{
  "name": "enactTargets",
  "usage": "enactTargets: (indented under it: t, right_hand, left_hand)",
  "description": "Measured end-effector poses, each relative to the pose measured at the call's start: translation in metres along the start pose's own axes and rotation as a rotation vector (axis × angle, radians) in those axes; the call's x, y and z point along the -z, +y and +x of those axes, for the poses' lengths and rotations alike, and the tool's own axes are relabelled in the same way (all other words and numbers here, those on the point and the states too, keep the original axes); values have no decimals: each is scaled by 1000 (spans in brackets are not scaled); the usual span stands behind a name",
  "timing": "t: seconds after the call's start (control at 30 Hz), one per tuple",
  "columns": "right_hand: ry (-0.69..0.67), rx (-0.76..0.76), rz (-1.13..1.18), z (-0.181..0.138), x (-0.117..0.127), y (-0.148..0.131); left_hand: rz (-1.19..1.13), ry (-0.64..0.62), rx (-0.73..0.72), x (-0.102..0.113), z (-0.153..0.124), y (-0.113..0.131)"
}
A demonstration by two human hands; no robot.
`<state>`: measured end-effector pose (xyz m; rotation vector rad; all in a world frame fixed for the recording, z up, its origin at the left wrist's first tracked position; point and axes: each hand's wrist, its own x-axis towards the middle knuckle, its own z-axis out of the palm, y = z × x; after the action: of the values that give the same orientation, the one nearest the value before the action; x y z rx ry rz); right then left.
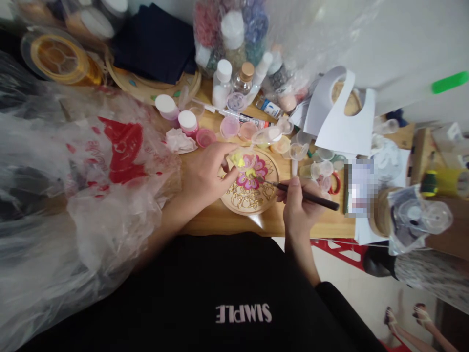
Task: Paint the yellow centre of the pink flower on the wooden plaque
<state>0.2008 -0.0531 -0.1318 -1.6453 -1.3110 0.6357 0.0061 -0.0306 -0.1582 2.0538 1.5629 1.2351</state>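
A round wooden disc (250, 208) with raised gold outlines lies on the table, its flower petals filled in pink and some yellow at the flower's centre. My left hand (209, 171) is closed on a small clear cup (236, 158) with yellow material in it, over the disc's upper left. In my right hand (301, 205) is a slim tool (311, 196) with a dark handle and a thin metal tip. That tip rests at or just above the flower's right side; contact cannot be made out.
Several small cups and pots, including a pink pot (205, 138), crowd the table (267, 226) behind the disc. White-capped bottles (222, 83) stand farther back. A crumpled plastic bag (117, 161) fills the left; a cut white paper bib (344, 129) stands at right. A person's feet (391, 318) show lower right.
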Motion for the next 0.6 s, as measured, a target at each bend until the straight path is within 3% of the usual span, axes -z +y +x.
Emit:
enactTargets:
  t: [0.6]
  right_hand:
    - [2,-20,-32,-1,1,3]
  left_hand:
    - [9,-2,5,0,0,-1]
